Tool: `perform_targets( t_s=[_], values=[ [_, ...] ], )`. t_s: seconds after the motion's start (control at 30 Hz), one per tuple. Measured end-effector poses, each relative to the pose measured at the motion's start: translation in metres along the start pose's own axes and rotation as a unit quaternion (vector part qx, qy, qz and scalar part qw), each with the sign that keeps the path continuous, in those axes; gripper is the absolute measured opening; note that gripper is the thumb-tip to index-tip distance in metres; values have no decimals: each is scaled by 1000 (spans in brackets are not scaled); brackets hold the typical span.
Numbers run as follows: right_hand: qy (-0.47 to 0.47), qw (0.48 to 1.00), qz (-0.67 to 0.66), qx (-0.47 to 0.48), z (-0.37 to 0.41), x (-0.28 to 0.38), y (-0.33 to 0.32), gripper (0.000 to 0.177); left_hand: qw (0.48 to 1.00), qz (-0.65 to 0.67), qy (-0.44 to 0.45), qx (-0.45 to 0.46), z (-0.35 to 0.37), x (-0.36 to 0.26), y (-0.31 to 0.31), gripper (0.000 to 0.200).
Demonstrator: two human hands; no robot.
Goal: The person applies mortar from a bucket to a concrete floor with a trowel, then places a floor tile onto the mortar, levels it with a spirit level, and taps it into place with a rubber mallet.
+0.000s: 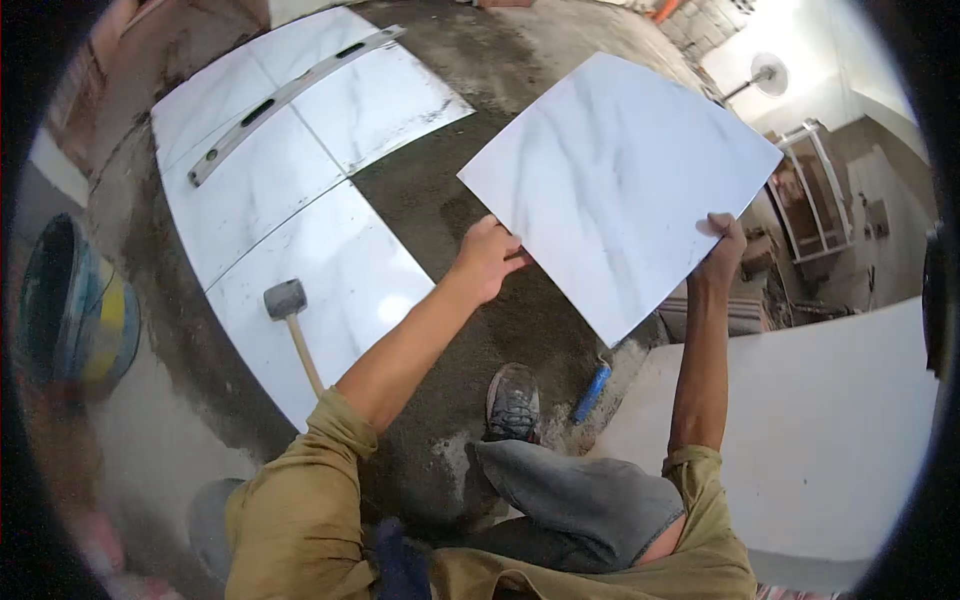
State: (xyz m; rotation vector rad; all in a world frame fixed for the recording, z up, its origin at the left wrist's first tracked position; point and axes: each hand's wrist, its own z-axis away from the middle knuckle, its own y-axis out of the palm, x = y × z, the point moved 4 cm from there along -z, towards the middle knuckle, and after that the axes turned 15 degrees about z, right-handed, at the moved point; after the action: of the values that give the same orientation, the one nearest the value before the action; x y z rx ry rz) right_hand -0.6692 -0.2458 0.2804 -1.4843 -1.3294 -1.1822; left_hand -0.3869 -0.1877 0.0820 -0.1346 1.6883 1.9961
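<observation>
A large white marble-look tile is held up in front of me, tilted above the wet mortar bed. My left hand grips its left lower edge, with some fingers hidden behind it. At the right lower edge, my right hand is closed on the tile, thumb on the face and the other fingers out of sight underneath. To the left lie several matching tiles on the floor. A rubber mallet with a wooden handle rests on the nearest one, and a spirit level lies across the farther ones.
A blue-handled tool lies on the floor near my shoe. A bucket stands at the far left. On the right are a large white panel, a stack of tiles, a white frame and a fan.
</observation>
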Motion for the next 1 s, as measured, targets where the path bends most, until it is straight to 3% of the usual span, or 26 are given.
perform_targets(
  t_s=[0.07, 0.13, 0.17, 0.23, 0.27, 0.3, 0.47, 0.67, 0.8, 1.0],
  values=[
    [6, 999, 2, 46, -18, -40, -9, 52, 995, 15, 55, -87, 15, 9, -11, 47],
    [135, 988, 40, 70, -27, -84, -9, 54, 987, 5, 104, -118, 23, 13, -26, 51],
    [205, 978, -33, 16, -21, -101, 7, 52, 978, -52, 153, -134, 24, 10, -39, 52],
    [219, 974, -49, 13, -27, -134, 30, 47, 949, -138, 216, -186, 26, -1, -60, 54],
    [229, 971, -63, -7, -29, -154, 38, 43, 944, -141, 224, -198, 26, -9, -67, 54],
    [198, 979, -55, 12, -33, -175, 40, 46, 935, -173, 232, -203, 24, -16, -76, 53],
    [221, 975, 10, -16, -4, -261, 60, 56, 916, -213, 252, -227, 5, -35, -127, 56],
    [284, 957, 9, -53, 16, -310, 64, 66, 902, -239, 269, -238, -12, -20, -187, 66],
    [337, 934, 31, -111, 15, -333, 62, 67, 900, -251, 262, -241, -8, -23, -179, 61],
    [323, 941, -46, -89, 9, -358, 70, 64, 912, -218, 256, -235, -3, -42, -160, 59]
  ],
)
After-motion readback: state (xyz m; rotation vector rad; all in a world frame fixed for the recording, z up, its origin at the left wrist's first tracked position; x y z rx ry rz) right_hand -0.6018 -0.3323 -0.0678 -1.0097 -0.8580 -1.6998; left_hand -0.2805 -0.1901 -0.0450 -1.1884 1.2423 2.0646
